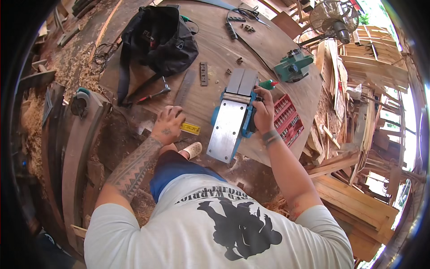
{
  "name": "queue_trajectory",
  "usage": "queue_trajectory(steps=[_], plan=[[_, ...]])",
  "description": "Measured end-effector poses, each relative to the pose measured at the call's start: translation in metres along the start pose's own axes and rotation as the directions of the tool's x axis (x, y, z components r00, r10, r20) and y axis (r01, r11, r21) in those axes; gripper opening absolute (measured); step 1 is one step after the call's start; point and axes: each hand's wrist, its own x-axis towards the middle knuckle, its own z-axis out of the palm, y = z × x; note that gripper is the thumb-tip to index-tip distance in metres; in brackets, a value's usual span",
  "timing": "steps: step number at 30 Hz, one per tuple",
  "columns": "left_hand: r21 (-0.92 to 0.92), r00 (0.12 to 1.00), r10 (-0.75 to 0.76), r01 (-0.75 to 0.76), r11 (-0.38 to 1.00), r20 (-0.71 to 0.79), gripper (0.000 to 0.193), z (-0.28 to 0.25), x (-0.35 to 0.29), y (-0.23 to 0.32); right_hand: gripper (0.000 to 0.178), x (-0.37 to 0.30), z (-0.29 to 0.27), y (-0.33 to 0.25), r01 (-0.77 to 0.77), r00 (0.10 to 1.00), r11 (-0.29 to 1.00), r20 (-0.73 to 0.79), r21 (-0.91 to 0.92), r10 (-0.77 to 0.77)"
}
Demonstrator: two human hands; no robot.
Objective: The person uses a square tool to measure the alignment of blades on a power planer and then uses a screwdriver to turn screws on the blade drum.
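The right hand [265, 111] gripped a blue, metal-soled planer [227, 127]; the left hand [167, 124] curled by a flat yellow strip [191, 129], its hold unclear.

I'm looking into a woodworking shop, and a rough, dusty one. Through the head camera I see shavings [33, 127] strewn on my left, near thick, curved timbers [80, 148] standing side by side. On my right, planks [374, 67] are heaped up above wide boards [354, 193], with daylight showing through the gaps behind. Around the wooden table [268, 45] I see a blue planer [228, 127], a green power tool [293, 65], a red bit case [295, 134] and a fan [342, 32].
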Motion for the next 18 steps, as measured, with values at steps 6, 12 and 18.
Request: queue_trajectory(steps=[6, 12, 18], plan=[[-0.524, 0.983, -0.186, 0.159, 0.837, 0.001, 0.045, -0.039, -0.018, 0.037, 0.037, -0.002, 0.003, -0.003, 0.016, 0.999, 1.0, -0.046, 0.007, -0.016], [-0.779, 0.94, -0.127, -0.182, 0.6, -0.318, 0.052, -0.032, -0.03, 0.052, 0.036, -0.001, 0.009, -0.009, -0.048, 0.996, 0.999, -0.07, -0.014, 0.047], [-0.948, 0.995, -0.096, 0.066, 0.311, 0.038, 0.046, 0.012, -0.02, 0.064, 0.024, 0.0, 0.008, -0.002, -0.108, 0.985, 0.992, -0.128, 0.067, 0.115]])
